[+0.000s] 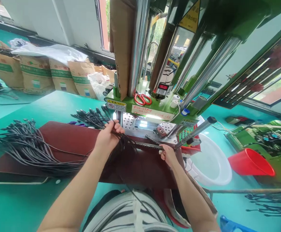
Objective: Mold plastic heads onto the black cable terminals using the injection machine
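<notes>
My left hand [109, 134] is closed around black cables [124, 141] at the front left of a green press. Their loose lengths hang below and right of my fingers. My right hand [168, 155] pinches the right end of a long, narrow dark bar [147, 146], which lies level along the front edge of the machine's metal bed [133, 130]. Small details on the bar are too fine to make out. Behind my left hand, more black cables with thick ends [88, 116] lie in a fan. A large grey-black cable bundle [41, 151] rests on the brown board [65, 137].
Red-handled scissors [142, 99] lie on the press's green plate [152, 111], between upright steel columns. A white tub [211, 161] and a red bucket [251, 162] stand at right. Paper sacks [37, 75] line the back left wall. More cables [273, 203] hang at lower right.
</notes>
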Demonstrator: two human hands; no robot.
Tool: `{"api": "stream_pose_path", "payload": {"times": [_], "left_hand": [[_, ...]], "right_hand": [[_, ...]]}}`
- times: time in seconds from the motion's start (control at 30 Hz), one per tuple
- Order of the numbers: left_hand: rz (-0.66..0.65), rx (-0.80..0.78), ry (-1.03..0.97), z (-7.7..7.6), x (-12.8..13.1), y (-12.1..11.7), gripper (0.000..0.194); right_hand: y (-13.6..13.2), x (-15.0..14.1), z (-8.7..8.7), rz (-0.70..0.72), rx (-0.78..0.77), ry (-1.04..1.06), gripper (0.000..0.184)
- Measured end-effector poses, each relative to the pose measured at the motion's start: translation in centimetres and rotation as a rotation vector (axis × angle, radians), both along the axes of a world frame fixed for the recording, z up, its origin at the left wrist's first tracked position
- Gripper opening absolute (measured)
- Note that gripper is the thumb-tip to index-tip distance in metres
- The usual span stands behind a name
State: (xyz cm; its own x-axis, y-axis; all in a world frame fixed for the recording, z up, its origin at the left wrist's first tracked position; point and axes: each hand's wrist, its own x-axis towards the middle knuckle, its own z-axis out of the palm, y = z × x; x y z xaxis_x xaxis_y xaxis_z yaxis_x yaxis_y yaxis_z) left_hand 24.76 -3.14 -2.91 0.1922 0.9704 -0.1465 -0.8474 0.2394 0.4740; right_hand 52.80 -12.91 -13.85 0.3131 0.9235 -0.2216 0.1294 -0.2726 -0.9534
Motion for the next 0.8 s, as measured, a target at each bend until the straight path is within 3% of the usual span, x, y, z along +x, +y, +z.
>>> {"api": "stream_pose_path", "payload": {"times": [0.13,0.23,0.4,0.5,0.57,0.63,0.7,0.8], "left_hand": [[0.165,0.074,0.085,0.5,-1.3,2.8,0.024],[0.195,0.074,0.132,0.7,-1.8,3.8,0.027],[0.213,0.039,0.159,1.3,-1.9,3.7,0.028],[0.239,0.028,0.151,1.6,-2.2,3.7,0.027],[0.256,0.043,0.146,1.5,-2.5,4.1,0.026],[0.276,0.027,0.171,1.0,-3.1,4.7,0.025],[0.288,-0.047,0.229,0.3,-4.0,5.7,0.024],[0.299,-0.177,0.299,-1.0,-6.1,7.7,0.026]], "right_hand": [[-2.2,0.8,-0.6,0.158,-0.104,-0.187,0.033],[-2.7,0.8,-0.1,0.202,-0.133,-0.397,0.022],[-2.5,-2.1,2.9,0.224,-0.098,-0.799,0.019],[-2.4,-6.1,4.6,0.327,0.103,-0.980,0.030],[-2.3,-9.2,5.2,0.488,0.204,-0.711,0.040],[-2.1,-11.6,5.6,0.626,0.135,-0.304,0.039],[-2.0,-12.6,6.6,0.629,0.037,-0.045,0.027],[-2.2,-11.1,9.9,0.491,0.099,0.006,0.025]]}}
